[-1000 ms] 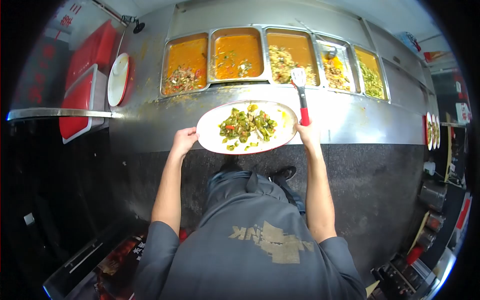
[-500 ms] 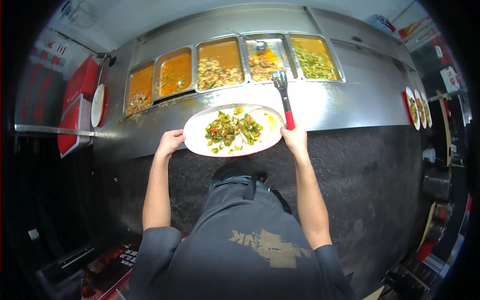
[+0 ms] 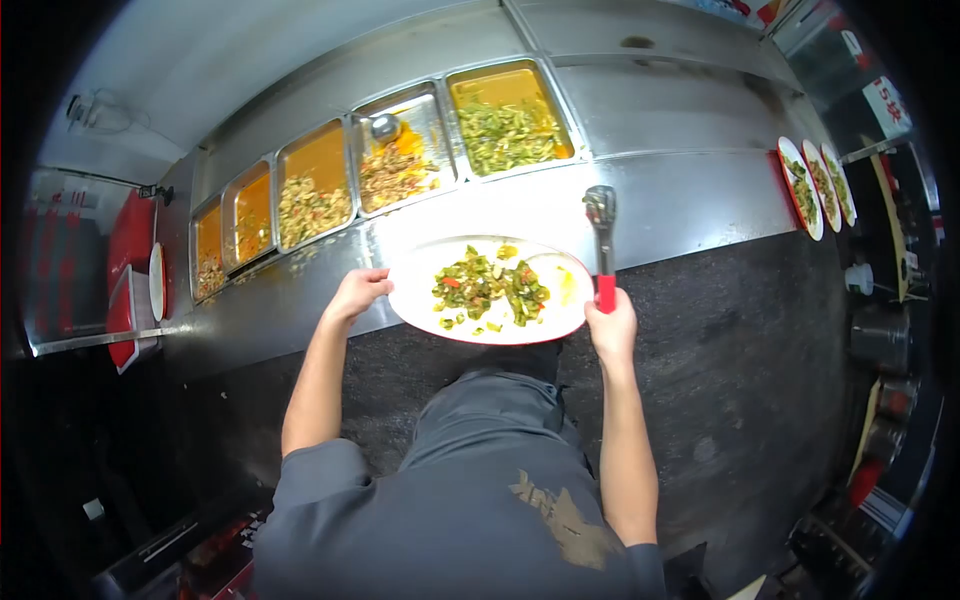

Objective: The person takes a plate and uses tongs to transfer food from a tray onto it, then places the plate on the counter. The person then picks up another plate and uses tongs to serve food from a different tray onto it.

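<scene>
An oval white plate [image 3: 410, 292] with a red edge is held out before my body, above the counter's front edge. Chopped green peppers with red bits [image 3: 522, 290] lie on it. My left hand [image 3: 356, 294] pinches the plate's left rim. At the opposite end, my right hand [image 3: 613, 325] grips the rim together with the red handle of tongs [image 3: 602, 238]. The tongs' dark metal head points up and away from me, beyond the plate. Some of the right fingers are hidden under the plate.
Several metal food pans line the steel counter [image 3: 690, 205], including one of green vegetables [image 3: 510, 130] and one with a ladle [image 3: 385, 127]. Three filled plates [image 3: 800, 190] stand at the right end. A red-and-white container [image 3: 130, 305] is at the left.
My view has swung to the right, so the pans now sit farther left and the filled plates look nearer. Both hands keep hold of the plate, and the tongs stay in my right hand.
</scene>
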`<state>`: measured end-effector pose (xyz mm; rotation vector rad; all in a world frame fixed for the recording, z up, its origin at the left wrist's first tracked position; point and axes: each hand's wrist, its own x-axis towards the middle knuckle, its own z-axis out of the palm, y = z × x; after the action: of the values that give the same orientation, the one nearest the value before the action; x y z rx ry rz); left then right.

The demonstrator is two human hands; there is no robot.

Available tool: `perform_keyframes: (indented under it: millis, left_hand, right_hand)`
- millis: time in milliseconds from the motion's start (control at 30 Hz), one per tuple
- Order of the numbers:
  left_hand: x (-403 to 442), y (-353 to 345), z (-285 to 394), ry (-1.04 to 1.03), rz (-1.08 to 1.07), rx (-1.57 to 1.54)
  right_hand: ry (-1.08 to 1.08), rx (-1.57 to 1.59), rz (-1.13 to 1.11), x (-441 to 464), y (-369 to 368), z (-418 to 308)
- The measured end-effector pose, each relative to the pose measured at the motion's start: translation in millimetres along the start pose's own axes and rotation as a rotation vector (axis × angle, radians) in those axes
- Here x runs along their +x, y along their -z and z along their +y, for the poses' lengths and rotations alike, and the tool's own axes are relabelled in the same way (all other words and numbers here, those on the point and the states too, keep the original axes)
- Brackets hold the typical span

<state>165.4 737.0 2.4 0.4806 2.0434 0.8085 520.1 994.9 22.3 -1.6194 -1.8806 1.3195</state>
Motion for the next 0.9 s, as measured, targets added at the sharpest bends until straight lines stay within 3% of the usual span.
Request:
perform_keyframes:
  millis: [167, 300, 400, 500, 633, 767, 900]
  left_hand:
    - [70, -133, 87, -0.089, -0.092, -0.126]
    - [116, -216, 193, -0.117, -0.160, -0.012]
    - [146, -278, 248, -0.280, -0.102, 0.099]
    - [173, -324, 293, -0.352, -0.087, 0.236]
    - [189, -415, 327, -0.331, -0.003, 0.414]
    - [208, -473, 351, -0.326, 0.054, 0.389]
    - [245, -511, 401, -0.253, 0.039, 0.456]
  right_hand:
    - [0.025, 0.060, 0.177, 74, 112, 73]
    - [-0.105, 0.180, 0.264, 127, 200, 94]
    - [-0.136, 0.327, 0.313, 162, 242, 154]
    - [-0.281, 0.451, 0.216, 188, 289, 165]
    - [-0.246, 0.501, 0.237, 242, 321, 240]
    - [-0.190, 0.548, 0.161, 318, 373, 282]
    - [-0.200, 0.425, 0.108, 375, 414, 282]
